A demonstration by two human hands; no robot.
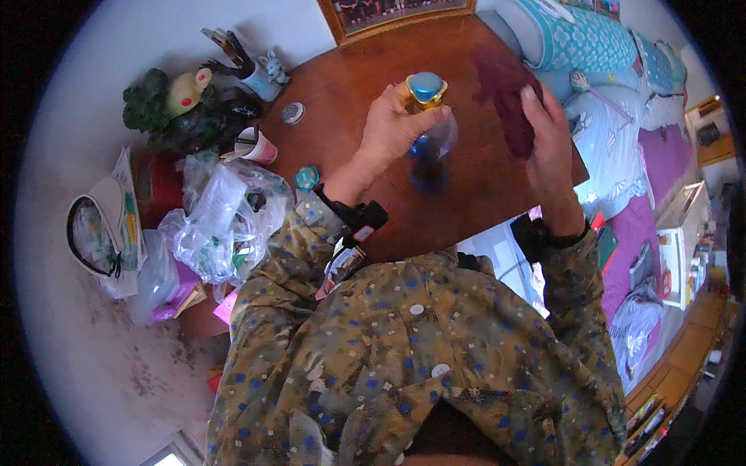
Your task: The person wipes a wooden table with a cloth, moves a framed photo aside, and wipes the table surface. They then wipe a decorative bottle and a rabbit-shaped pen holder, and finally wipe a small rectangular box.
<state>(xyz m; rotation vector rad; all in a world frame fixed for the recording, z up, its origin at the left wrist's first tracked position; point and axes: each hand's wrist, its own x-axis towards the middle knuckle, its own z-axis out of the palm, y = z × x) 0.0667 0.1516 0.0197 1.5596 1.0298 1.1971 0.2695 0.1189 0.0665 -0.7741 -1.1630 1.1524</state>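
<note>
My left hand (387, 125) grips a transparent vessel (447, 134) by its neck, just under a shiny blue and gold top (425, 85). Its clear, rounded body shows blue low down, and a dark reflection lies below it on the brown wooden tabletop (344, 76). Over at the table's right side, my right hand (548, 119) holds a dark maroon cloth (513, 110), which is blurred and spreads away to the left of the fingers. Part of the cloth is hidden behind that hand.
Left on the table are a round silvery lid (293, 113), a small teal object (306, 177), a paper cup (260, 148) and crumpled plastic bags (215, 215). Behind them stand a pen holder (260, 81) and a figurine (187, 93). A bed with pale blue bedding (606, 134) adjoins the right.
</note>
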